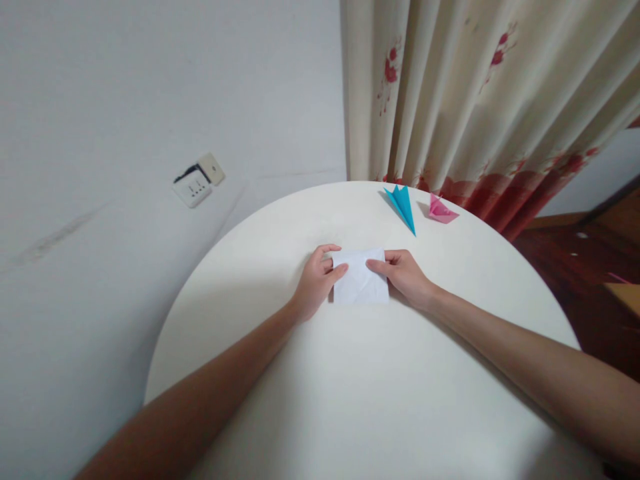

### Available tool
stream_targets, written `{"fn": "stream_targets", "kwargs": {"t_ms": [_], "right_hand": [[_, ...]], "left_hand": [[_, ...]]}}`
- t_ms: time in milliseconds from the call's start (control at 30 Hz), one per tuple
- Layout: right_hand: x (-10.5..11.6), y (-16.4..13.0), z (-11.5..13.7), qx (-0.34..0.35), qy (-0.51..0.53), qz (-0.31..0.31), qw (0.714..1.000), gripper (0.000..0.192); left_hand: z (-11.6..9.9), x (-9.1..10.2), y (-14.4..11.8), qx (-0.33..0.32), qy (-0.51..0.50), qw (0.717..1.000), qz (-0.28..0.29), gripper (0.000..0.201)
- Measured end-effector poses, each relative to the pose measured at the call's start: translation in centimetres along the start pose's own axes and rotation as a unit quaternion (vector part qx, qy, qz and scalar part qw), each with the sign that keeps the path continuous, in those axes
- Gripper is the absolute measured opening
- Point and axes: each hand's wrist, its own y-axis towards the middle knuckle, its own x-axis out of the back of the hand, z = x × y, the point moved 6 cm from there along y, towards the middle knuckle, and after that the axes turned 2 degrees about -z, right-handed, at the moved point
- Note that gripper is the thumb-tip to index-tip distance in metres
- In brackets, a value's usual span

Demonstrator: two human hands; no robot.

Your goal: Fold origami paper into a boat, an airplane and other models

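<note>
A small white sheet of paper (361,283), roughly square and faintly creased, is held between my two hands just above or on the table. My left hand (318,277) grips its left edge, the thumb on the front face and the index finger along the top corner. At the opposite edge my right hand (403,273) pinches the paper, its thumb across the upper right and the other fingers behind. The paper hides some fingertips of both hands. Whether it is one layer or folded, I cannot tell.
The round white table (380,393) spans the view. Near its far edge lie a blue paper plane (403,208) and a pink folded paper boat (441,211). A wall with a socket (193,188) stands left; a floral curtain (450,93) hangs behind.
</note>
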Motion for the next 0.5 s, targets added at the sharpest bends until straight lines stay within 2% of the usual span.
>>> {"fn": "stream_targets", "kwargs": {"t_ms": [100,300,500], "right_hand": [[0.03,0.00,-0.04,-0.005,-0.001,-0.005,1.000,0.033],[0.10,0.01,0.05,-0.003,-0.013,-0.010,1.000,0.035],[0.15,0.03,0.00,-0.001,-0.015,-0.011,1.000,0.036]], "left_hand": [[-0.33,0.01,-0.11,-0.016,-0.012,1.000,-0.008,0.059],[-0.25,0.32,0.03,-0.037,0.040,0.998,-0.018,0.041],[-0.54,0.40,0.11,-0.058,0.065,0.996,-0.036,0.032]]}}
